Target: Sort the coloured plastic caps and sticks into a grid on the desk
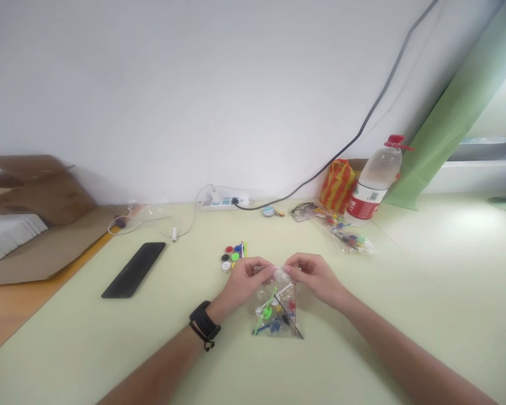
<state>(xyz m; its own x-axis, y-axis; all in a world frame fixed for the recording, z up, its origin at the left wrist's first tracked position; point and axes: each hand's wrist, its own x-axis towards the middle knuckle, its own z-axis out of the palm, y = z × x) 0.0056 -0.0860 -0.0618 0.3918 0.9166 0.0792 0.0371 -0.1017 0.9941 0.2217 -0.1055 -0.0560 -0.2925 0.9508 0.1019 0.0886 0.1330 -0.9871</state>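
Note:
A clear plastic bag [283, 323] lies on the pale green table, its top pinched between both hands. My left hand [249, 277] grips the left side of the bag's top edge, thumb against fingers. On the right side, my right hand [314, 275] pinches the same edge close by. Inside the bag are small green, white, blue, red and black plastic pieces and several thin sticks. Just beyond my left hand sits a cluster of coloured round discs [229, 249], with a few short coloured strips beside it.
A black flat slab [134, 270] lies at left, near an open cardboard box [73, 236]. At the back are a power strip [223, 201], a white cable and a striped bag [336, 183]. A large bottle [373, 183] stands right, behind more filled plastic bags [352, 241].

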